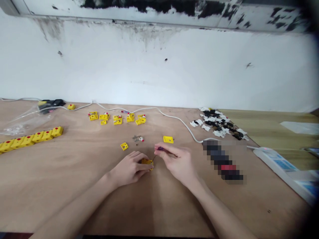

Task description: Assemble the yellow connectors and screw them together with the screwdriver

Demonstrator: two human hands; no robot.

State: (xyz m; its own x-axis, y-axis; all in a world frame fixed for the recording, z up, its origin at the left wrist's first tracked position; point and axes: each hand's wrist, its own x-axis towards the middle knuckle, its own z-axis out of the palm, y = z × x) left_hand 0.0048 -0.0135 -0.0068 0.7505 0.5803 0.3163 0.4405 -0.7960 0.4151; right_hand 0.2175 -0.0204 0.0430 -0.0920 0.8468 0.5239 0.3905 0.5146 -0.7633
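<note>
My left hand (133, 167) is closed around a small yellow plastic housing (147, 162), holding it down on the wooden table. In my right hand (178, 161) is a thin screwdriver (160, 149) with a dark purple handle, pinched between thumb and fingers. Its shaft slants down to the housing; whether the tip sits on a screw is too small to tell. Just beyond my hands lie a yellow plate with holes (124, 146), small metal parts with a red-and-white button (139, 138), and a yellow cover (168, 139).
Several opened yellow housings (117, 119) stand along the back. A row of yellow boxes with red buttons (28, 140) runs at the left. Black and white pieces (219, 122) are heaped back right. A white cable (179, 119) crosses to a power strip (281, 169).
</note>
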